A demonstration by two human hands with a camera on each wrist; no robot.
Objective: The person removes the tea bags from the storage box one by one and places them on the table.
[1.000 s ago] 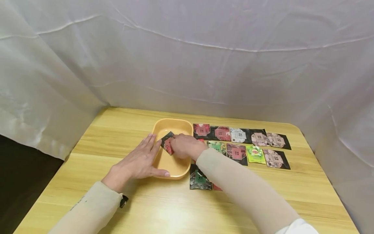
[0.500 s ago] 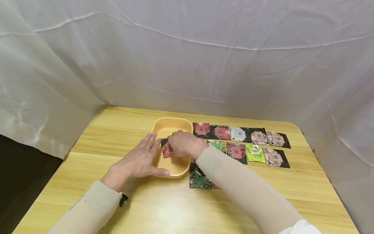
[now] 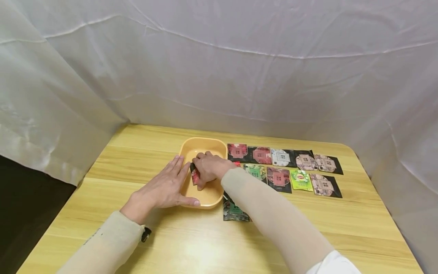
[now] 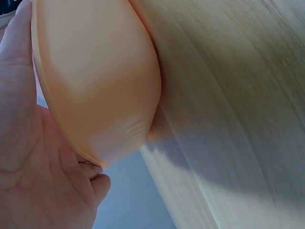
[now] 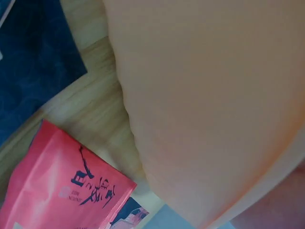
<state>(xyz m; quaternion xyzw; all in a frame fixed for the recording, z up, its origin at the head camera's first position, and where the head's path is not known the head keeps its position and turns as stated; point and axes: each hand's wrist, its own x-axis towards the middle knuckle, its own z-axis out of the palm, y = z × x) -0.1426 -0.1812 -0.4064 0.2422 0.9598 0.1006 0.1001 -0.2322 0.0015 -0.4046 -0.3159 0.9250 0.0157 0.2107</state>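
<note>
In the head view a yellow-orange plastic tray (image 3: 205, 197) stands on the table. My left hand (image 3: 159, 190) rests along its left rim, fingers straight, thumb on the near rim. The left wrist view has that hand (image 4: 43, 167) against the outside of the tray wall (image 4: 100, 76). Inside the tray, my right hand (image 3: 213, 167) pinches a black-and-red tea bag sachet (image 3: 194, 175), mostly covered by the fingers. In the right wrist view the tray wall (image 5: 205, 95) hides most of this hand.
Right of the tray, tea sachets lie in rows: a far row (image 3: 261, 155), a middle row with a green-yellow sachet (image 3: 301, 180), and a dark green one (image 3: 236, 211) nearer. A red sachet (image 5: 71, 181) lies close beside the tray. Pale curtains (image 3: 239, 76) enclose the table (image 3: 184, 243).
My right hand has turned over the sachet, which has gone from slanted to nearly upright in view, with less of it showing. The left hand stays at the rim.
</note>
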